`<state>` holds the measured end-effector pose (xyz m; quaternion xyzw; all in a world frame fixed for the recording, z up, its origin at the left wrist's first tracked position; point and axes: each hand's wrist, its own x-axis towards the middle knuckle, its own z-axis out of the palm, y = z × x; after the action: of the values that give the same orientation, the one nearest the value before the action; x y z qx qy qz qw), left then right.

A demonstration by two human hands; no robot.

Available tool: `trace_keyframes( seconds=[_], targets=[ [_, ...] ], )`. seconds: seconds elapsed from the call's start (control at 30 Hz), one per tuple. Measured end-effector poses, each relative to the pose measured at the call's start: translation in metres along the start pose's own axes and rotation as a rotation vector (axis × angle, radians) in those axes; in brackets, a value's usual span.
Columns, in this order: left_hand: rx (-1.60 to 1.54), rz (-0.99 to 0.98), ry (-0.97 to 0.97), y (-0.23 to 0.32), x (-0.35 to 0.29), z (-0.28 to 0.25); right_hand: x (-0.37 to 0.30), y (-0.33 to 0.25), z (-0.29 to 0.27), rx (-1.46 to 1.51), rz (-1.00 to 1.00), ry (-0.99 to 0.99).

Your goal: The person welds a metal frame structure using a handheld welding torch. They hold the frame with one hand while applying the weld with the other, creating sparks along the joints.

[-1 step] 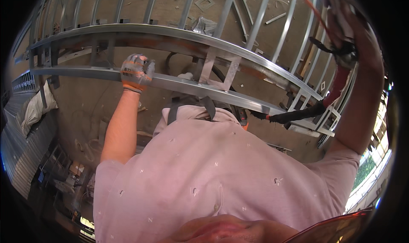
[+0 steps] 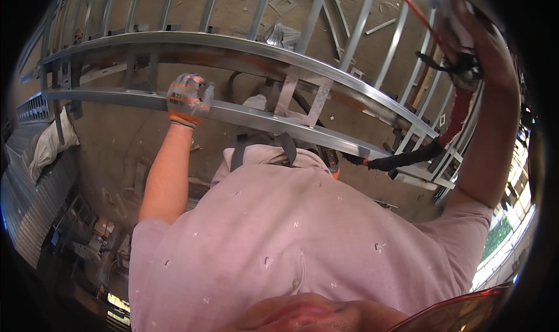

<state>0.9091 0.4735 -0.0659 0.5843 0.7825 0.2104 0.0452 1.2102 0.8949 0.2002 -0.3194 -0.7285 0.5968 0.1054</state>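
In a grey and orange work glove, my left hand (image 2: 189, 97) is closed round the near rail (image 2: 244, 115) of a long, silvery metal frame. Out at the upper right, my right hand (image 2: 482, 51) is raised and partly blurred. It is wrapped round a hand tool (image 2: 466, 69) with a metallic body and a black strap; the tool's exact kind is unclear. A red hose (image 2: 460, 108) hangs below the tool and runs into a black-sleeved stretch (image 2: 407, 156) near my waist. A thin red lead (image 2: 420, 14) slants up and left from the tool.
Several metal crossbars (image 2: 262, 9) extend from the far rail (image 2: 291, 56). A square metal bracket (image 2: 317, 105) joins the rails before me. Offcuts and a flat square plate (image 2: 283, 4) lie on the floor beyond. Corrugated sheets (image 2: 35, 209) and a white sack (image 2: 55, 148) are at left.
My right hand and the tool have shifted slightly left. My left hand stays on the near rail.
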Motion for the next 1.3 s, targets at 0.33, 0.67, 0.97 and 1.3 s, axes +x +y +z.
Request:
trace_keyframes(
  seconds=[0.33, 0.67, 0.97, 1.3],
  targets=[
    [-0.076, 0.001, 0.049, 0.005, 0.002, -0.001, 0.086, 0.074, 0.062, -0.162, 0.438, -0.593],
    [-0.067, -0.022, -0.033, 0.008, 0.009, -0.009, 0.095, 0.116, 0.073, -0.046, 0.552, -0.702],
    [-0.080, -0.023, -0.073, 0.006, 0.010, -0.009, 0.106, 0.131, 0.085, -0.040, 0.592, -0.789],
    [-0.089, -0.040, -0.082, 0.008, 0.009, -0.009, 0.107, 0.134, 0.085, -0.051, 0.633, -0.786]
  ],
)
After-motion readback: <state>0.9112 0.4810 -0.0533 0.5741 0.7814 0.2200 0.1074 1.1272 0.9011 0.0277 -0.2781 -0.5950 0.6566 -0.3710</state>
